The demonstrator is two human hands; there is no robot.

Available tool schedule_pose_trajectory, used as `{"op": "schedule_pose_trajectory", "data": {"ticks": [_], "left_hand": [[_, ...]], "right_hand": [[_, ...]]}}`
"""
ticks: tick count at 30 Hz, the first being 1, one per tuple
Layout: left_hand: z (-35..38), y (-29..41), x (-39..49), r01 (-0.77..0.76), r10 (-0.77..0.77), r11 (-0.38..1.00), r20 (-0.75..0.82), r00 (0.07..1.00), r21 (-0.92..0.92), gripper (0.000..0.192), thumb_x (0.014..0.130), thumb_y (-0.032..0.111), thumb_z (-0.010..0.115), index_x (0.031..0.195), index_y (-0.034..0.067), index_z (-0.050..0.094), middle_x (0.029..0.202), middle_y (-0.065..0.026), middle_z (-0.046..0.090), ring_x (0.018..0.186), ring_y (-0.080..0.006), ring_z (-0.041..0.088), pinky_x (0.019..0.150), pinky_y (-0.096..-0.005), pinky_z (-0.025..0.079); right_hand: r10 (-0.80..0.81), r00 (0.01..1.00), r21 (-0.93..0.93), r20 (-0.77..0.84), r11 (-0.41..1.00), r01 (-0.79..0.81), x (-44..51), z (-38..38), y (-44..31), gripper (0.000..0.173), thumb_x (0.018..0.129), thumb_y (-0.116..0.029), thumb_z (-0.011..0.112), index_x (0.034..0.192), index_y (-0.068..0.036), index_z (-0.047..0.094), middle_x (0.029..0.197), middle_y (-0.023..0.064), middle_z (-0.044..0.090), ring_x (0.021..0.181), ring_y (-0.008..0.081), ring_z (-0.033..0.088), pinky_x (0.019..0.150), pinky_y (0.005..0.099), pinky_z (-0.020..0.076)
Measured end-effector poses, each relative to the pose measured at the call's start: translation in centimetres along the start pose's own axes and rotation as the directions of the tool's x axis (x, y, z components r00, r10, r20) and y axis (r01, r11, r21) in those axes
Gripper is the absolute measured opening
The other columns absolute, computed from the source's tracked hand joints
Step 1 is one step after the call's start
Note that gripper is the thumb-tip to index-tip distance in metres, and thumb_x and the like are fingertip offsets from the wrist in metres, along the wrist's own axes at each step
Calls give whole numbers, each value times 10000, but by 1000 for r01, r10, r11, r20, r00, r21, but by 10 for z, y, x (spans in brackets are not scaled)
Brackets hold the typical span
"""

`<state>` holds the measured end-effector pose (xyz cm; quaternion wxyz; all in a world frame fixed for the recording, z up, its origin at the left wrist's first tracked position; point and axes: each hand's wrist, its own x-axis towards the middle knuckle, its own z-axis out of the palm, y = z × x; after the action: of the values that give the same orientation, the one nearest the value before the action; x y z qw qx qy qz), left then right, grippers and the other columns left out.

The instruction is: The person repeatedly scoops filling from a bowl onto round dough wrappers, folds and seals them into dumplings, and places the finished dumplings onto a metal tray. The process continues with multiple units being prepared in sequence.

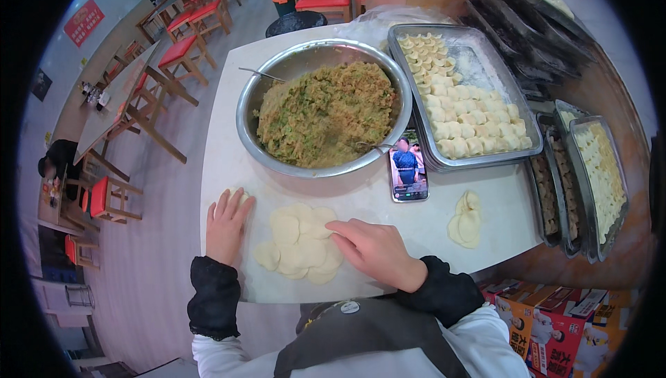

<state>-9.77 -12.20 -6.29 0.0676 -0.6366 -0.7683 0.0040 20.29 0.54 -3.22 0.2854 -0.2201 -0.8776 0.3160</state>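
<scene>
Round dough wrappers [302, 243] lie overlapping in a loose pile on the white table [437, 253] before me. My right hand [372, 250] reaches in from the right, its thumb and forefinger pinching the edge of a wrapper at the pile's upper right. On the left, my left hand [228, 224] rests with fingers spread over some dough pieces [238, 196], mostly hidden beneath it. Beyond the pile stands a large steel bowl [243, 118] of chopped filling [328, 112], with a metal utensil handle [263, 73] over its rim. A smaller stack of wrappers [465, 222] lies at the right.
A phone [410, 170] with a lit screen lies beside the bowl. Back right, a metal tray [538, 141] holds rows of dumplings [468, 118]. More filled trays [598, 180] stand past the right edge, near printed cartons [562, 326]. A seated person [62, 164] is far left.
</scene>
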Motion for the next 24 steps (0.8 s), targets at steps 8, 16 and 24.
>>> {"op": "schedule_pose_trajectory", "data": {"ticks": [8,16,24], "left_hand": [[-3,-33,7,-125,43,935,-244,969,-333,347,832,-2,640,1174,52,625,1219,-85,651,1177,-296,589,992,-408,461],[-17,18,-10,223,-519,-103,244,819,-969,241,1014,130,543,1211,-10,547,1079,-130,688,1008,-177,674,813,-282,550],[-14,96,-45,144,-301,-631,412,860,-763,259,1053,168,469,1123,-41,606,1106,-104,669,1007,-167,653,885,-320,540]], "right_hand": [[-56,997,61,-46,996,59,8,7,-6,114,916,-142,619,1001,-87,669,826,73,657,660,299,640,559,398,501],[-37,998,153,-59,987,46,20,19,-16,111,909,-127,634,1003,-71,653,824,78,639,694,279,643,582,368,496],[104,978,312,181,937,-158,30,49,-31,220,915,-280,660,926,-63,628,859,77,623,737,245,616,644,352,483]]}}
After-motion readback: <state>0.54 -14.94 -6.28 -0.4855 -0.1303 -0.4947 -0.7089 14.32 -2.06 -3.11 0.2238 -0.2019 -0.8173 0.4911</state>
